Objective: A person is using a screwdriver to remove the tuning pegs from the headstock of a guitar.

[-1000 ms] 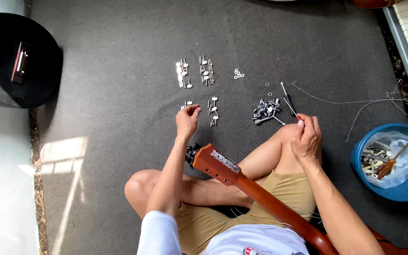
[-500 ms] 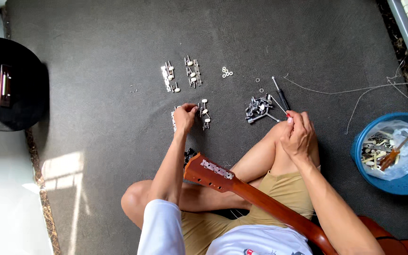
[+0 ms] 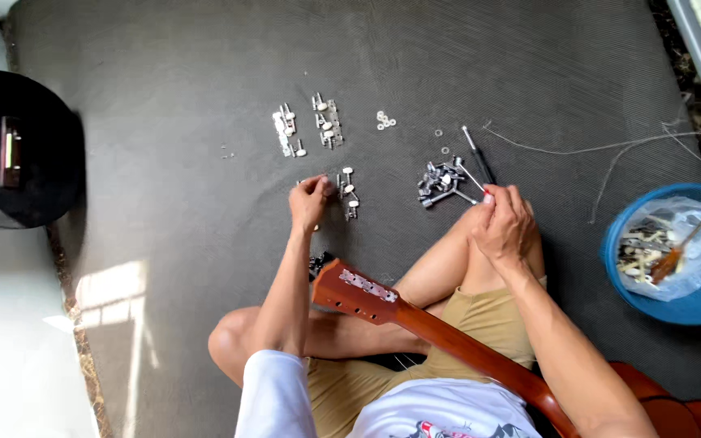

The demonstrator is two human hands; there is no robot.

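here the left hand [image 3: 310, 201] grip pinches a tuner set [image 3: 348, 193] end on the mat.

Mat [image 3: 164, 97]: lying under everything, the person sitting on its near edge.
Tuner strips [image 3: 308, 128]: lying far from the person, left of the washers [image 3: 384, 121].
Left hand [image 3: 310, 203]: resting just beside another tuner strip [image 3: 349, 193].
Parts pile [image 3: 441, 182]: sitting right of that, before the right hand [image 3: 503, 227].
Basin [image 3: 691, 304]: standing far right.
Guitar neck [image 3: 415, 316]: lying across the lap.
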